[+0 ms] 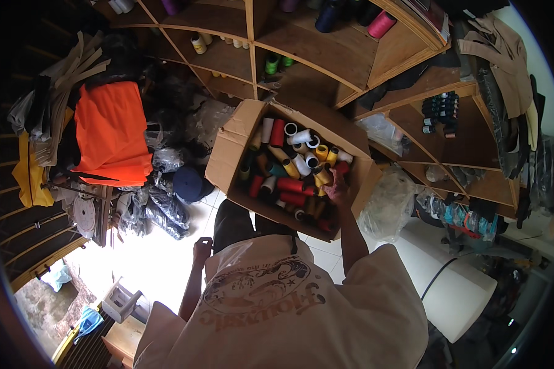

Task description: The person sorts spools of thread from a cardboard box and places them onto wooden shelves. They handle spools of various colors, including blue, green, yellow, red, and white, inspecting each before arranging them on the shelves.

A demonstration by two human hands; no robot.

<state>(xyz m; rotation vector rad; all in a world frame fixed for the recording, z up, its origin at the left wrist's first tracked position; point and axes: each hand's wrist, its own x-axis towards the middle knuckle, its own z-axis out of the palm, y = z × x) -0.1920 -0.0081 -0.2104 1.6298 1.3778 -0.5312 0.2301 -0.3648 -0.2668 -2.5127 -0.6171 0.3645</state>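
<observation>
The right hand [340, 190] reached into a cardboard box [234, 144] of thread spools [290, 185].
Its fingers were at the box's right side — whether they grasped a spool, I could not tell; the left hand [203, 249] hung by the dark trousers [232, 218], its grip likewise unclear. White floor tiles [329, 252] showed beside the open box, wooden shelves [314, 55] stood beyond, and an orange sheet [111, 135] hung left. The spools lay jumbled — red, yellow, white, teal.
</observation>
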